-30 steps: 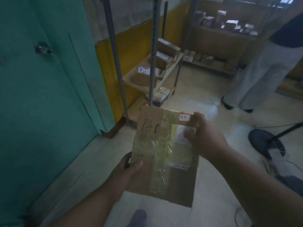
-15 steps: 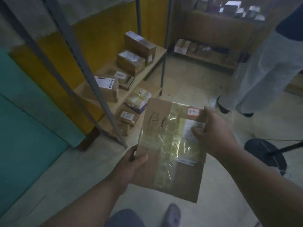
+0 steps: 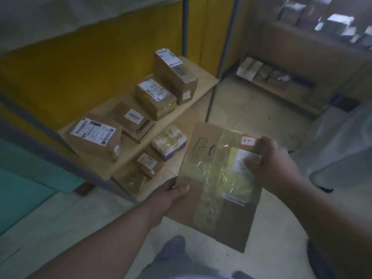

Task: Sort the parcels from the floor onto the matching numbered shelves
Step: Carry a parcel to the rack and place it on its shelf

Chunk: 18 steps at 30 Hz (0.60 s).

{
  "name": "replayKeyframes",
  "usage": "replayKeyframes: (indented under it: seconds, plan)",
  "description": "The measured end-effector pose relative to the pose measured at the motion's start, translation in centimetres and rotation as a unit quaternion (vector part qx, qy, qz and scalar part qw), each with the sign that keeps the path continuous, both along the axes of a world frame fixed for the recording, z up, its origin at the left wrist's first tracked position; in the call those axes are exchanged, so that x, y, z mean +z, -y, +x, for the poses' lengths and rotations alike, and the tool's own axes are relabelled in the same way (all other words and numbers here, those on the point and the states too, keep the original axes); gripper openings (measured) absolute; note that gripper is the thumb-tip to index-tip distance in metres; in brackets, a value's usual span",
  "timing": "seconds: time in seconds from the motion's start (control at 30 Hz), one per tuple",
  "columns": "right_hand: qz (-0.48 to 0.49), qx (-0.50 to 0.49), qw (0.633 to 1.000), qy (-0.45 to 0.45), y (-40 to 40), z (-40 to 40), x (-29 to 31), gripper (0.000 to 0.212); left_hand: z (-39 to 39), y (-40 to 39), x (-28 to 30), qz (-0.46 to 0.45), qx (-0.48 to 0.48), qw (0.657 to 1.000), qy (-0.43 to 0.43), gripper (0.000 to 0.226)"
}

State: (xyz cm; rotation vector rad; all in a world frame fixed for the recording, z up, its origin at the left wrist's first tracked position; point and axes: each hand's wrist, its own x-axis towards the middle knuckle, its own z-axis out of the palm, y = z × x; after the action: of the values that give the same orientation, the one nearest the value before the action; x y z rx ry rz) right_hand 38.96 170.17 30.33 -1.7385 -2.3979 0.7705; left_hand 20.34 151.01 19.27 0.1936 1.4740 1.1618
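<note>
Left hand (image 3: 174, 195): reaches in from lower left, thumb lying on the face of the parcel (image 3: 218, 184) near its lower left edge, fingers curled beneath. Right hand (image 3: 269, 164): comes in from the right, thumb pressed on the white label (image 3: 244, 159), fingers wrapped behind the upper right edge. Both hands gripping; parcel held in the air above the floor (image 3: 251, 109), in front of the shelf (image 3: 128, 146), touching neither.

Parcel: flat, rectangular, brown cardboard, broad strips of glossy yellowish tape, wrinkled and reflective. Handwritten "1-8" in dark marker at upper left; small red-bordered sticker (image 3: 248, 140) at upper right.

Shelf: pale wooden boards on grey metal uprights (image 3: 216, 77), against a yellow wall. Upper board carrying 4 brown cardboard boxes (image 3: 155, 97) with white labels; lower board carrying smaller boxes and 1 tape-wrapped packet (image 3: 169, 142).
</note>
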Motion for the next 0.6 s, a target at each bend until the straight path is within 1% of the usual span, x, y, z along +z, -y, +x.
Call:
replayKeyframes:
  seconds: [0.1, 0.2, 0.27, 0.4, 0.43, 0.5, 0.53, 0.6]
  plan:
    - [-0.001, 0.001, 1.0, -0.002, -5.8, 0.6, 0.4, 0.065, 0.2, -6.1, 0.5, -0.006, -0.002, 1.0, 0.009, 0.015]
    - [-0.017, 0.031, 0.999, 0.005, -12.1, -0.2, -0.5, 0.058, 0.8, -11.1, -0.6, -0.014, 0.039, 0.999, 0.006, 0.01]
    - [-0.022, 0.061, 0.998, 0.005, -16.4, -0.9, -1.7, 0.057, 1.9, -14.1, -1.7, -0.02, 0.073, 0.997, -0.001, 0.013]
    - [-0.05, 0.151, 0.987, 0.031, -24.6, -2.3, -4.2, 0.056, 5.3, -19.3, -3.7, -0.049, 0.171, 0.984, -0.025, 0.024]
    - [-0.058, 0.171, 0.983, 0.038, -26.3, -2.7, -4.6, 0.055, 6.2, -20.5, -3.9, -0.06, 0.196, 0.978, -0.029, 0.028]
    - [-0.062, 0.217, 0.972, 0.061, -29.5, -3.6, -5.8, 0.056, 7.8, -22.3, -4.6, -0.087, 0.228, 0.969, -0.038, 0.045]
    - [-0.064, 0.235, 0.968, 0.066, -30.9, -4.2, -6.4, 0.056, 8.4, -23.1, -5.0, -0.097, 0.237, 0.966, -0.044, 0.046]
    - [-0.07, 0.268, 0.958, 0.077, -33.1, -5.9, -7.7, 0.058, 9.2, -24.6, -5.7, -0.114, 0.261, 0.957, -0.055, 0.033]
